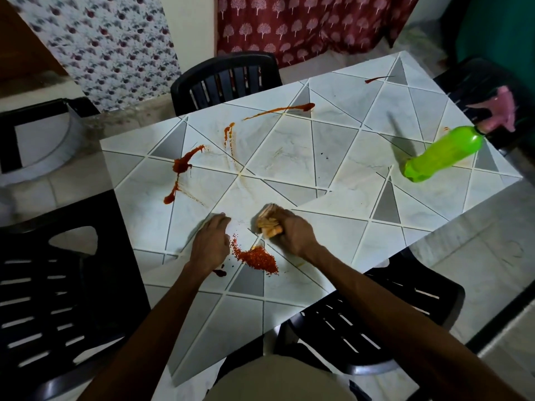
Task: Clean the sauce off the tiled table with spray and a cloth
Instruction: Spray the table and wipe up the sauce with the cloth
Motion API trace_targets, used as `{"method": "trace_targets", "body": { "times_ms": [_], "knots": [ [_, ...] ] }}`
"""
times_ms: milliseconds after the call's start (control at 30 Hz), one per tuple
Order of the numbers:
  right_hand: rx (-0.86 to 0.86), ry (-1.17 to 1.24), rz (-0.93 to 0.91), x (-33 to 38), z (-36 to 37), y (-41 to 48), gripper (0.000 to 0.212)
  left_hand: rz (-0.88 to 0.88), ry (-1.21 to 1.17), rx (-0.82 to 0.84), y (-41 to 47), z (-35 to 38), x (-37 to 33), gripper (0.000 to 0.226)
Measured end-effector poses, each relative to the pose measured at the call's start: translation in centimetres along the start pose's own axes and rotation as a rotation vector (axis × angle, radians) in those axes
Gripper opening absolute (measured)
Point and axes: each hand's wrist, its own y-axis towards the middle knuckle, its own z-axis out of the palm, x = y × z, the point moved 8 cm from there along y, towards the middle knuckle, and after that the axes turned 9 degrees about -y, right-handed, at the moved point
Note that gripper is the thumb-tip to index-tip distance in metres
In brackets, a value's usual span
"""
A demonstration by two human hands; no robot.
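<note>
The right hand [292,233] grips the bunched cloth [267,225] near the tiled table's [333,157] front edge. The left hand [210,244] rests beside it, fingers seemingly loose. Sauce [182,164] streaks lie beyond, and the spray bottle [443,153] stands by the right edge.

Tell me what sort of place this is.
Probably a dining area in a home. A tiled table has black plastic chairs set round it, patterned curtains hang behind, and the floor is tiled.
</note>
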Motion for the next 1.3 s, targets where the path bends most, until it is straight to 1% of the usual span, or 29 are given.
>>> {"method": "trace_targets", "body": {
  "times_ms": [67,133,167,233,333,367,433,467,567,700,800,900,1000,1067,1200,1300],
  "knots": [
    [0.012,-0.097,-0.116,1.3,2.2,-1.0,0.058,0.016,-0.024,-0.006,0.1,-0.1,0.0,0.048],
    [0.055,-0.14,-0.167,2.0,3.3,-1.7,0.067,0.007,-0.074,-0.023,0.1,-0.4,0.4,0.044],
    [0.068,-0.144,-0.173,2.0,3.4,-1.8,0.068,-0.004,-0.098,-0.038,0.0,-0.6,0.6,0.043],
    [0.051,-0.158,-0.166,2.2,2.6,-1.6,0.063,-0.04,-0.144,-0.09,-0.8,-1.3,1.6,0.041],
    [-0.054,-0.127,-0.139,3.1,-0.4,0.1,0.048,-0.104,-0.166,-0.182,-2.5,-2.6,3.8,0.038],
    [-0.072,-0.12,-0.146,4.0,-1.2,1.1,0.046,-0.132,-0.155,-0.209,-3.4,-3.0,4.7,0.038],
    [-0.068,-0.144,-0.159,5.7,-2.0,3.4,0.042,-0.183,-0.138,-0.245,-5.0,-3.3,6.3,0.04],
    [-0.058,-0.175,-0.19,7.3,-2.1,4.5,0.041,-0.216,-0.136,-0.26,-6.0,-3.4,7.2,0.041],
    [0.0,-0.255,-0.311,11.9,-1.0,6.5,0.05,-0.294,-0.147,-0.248,-8.6,-3.1,9.4,0.042],
    [0.172,-0.399,-0.439,15.7,3.5,7.2,0.054,-0.269,-0.13,-0.219,-11.2,-2.4,10.3,0.049],
    [0.228,-0.544,-0.572,16.8,5.3,5.1,0.052,-0.277,-0.118,-0.206,-11.5,-2.0,10.1,0.053],
    [0.19,-0.624,-0.624,16.4,5.4,3.2,0.052,-0.296,-0.123,-0.216,-11.2,-2.2,9.7,0.053],
    [0.225,-0.596,-0.656,14.8,5.5,1.0,0.054,-0.318,-0.139,-0.242,-11.3,-2.5,9.4,0.053],
    [0.218,-0.571,-0.682,13.6,5.5,-0.7,0.05,-0.316,-0.139,-0.256,-11.5,-2.6,9.2,0.054],
    [0.223,-0.656,-0.715,11.1,6.6,-3.1,0.045,-0.301,-0.101,-0.245,-11.8,-2.3,8.9,0.057],
    [0.25,-0.666,-0.71,9.9,6.4,-3.8,0.048,-0.314,-0.095,-0.226,-11.8,-2.1,8.8,0.058]
  ]
}}
